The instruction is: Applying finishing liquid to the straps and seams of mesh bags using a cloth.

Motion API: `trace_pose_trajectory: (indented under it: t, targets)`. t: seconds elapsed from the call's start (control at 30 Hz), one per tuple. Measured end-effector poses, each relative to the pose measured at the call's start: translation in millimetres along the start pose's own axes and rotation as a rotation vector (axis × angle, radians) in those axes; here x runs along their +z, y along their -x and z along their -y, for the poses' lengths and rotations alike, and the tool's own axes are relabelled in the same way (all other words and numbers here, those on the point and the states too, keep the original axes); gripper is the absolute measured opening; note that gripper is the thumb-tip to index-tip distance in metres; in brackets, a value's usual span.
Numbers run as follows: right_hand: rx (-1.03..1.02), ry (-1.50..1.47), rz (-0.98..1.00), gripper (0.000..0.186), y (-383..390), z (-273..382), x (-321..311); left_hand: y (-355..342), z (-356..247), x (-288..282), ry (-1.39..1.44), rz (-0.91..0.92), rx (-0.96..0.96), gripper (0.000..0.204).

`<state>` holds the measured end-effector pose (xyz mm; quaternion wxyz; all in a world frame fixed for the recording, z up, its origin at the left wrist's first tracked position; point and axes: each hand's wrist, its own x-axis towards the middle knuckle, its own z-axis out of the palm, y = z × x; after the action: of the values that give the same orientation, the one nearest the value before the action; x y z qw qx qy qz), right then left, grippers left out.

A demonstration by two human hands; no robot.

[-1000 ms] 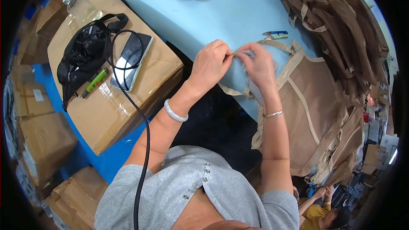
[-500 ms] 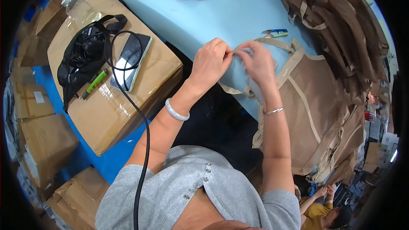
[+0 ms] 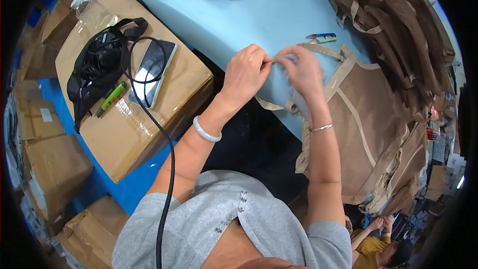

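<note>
My left hand [image 3: 246, 72] is closed in a pinch on a tan fabric strap [image 3: 271, 61] at the table's near edge. Just beside it, my right hand [image 3: 302, 72] is bent over the strap with fingers curled together. It is blurred by motion, and what its fingertips hold is too small to make out. A greyish-white thing shows partly under that palm, its kind unclear. The strap belongs to a brown mesh bag [image 3: 356, 112] with tan binding, which lies to the right and hangs over the table edge. Beyond my right hand lie small blue-handled thread snips [image 3: 322, 38].
More brown mesh bags [image 3: 383, 20] are heaped on the right of the light-blue table [image 3: 224, 25]. At left, a cardboard box [image 3: 191, 94] carries a phone [image 3: 152, 74], black pouch [image 3: 97, 65], green marker [image 3: 110, 98] and clear bottle [image 3: 92, 11]. A black cable [image 3: 169, 169] crosses my left arm. Another person sits lower right.
My right hand has shifted slightly, staying beside the left and blurred in both frames. The left hand keeps its pinch in the same place.
</note>
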<state>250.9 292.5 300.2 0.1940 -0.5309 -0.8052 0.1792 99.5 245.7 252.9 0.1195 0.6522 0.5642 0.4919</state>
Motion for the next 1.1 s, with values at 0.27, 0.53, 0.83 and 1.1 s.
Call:
trace_pose_trajectory:
  t: [0.27,0.53,0.83,1.1]
  targets:
    - [0.061,0.024,-0.074,0.018,-5.6,-7.3,-2.6,-1.8,-1.5,0.6,0.020,0.008,-0.017,0.008]
    - [0.087,-0.005,-0.026,0.018,-1.5,-5.1,-4.1,0.9,-1.4,0.5,0.006,-0.001,0.007,0.009]
    - [0.057,0.157,-0.075,0.015,-9.1,-3.7,-6.6,-1.9,-0.6,0.6,0.010,0.013,-0.006,0.009]
    - [-0.023,0.018,0.060,0.017,-4.2,-3.1,-3.8,1.8,-0.2,0.4,0.001,0.025,-0.017,0.010]
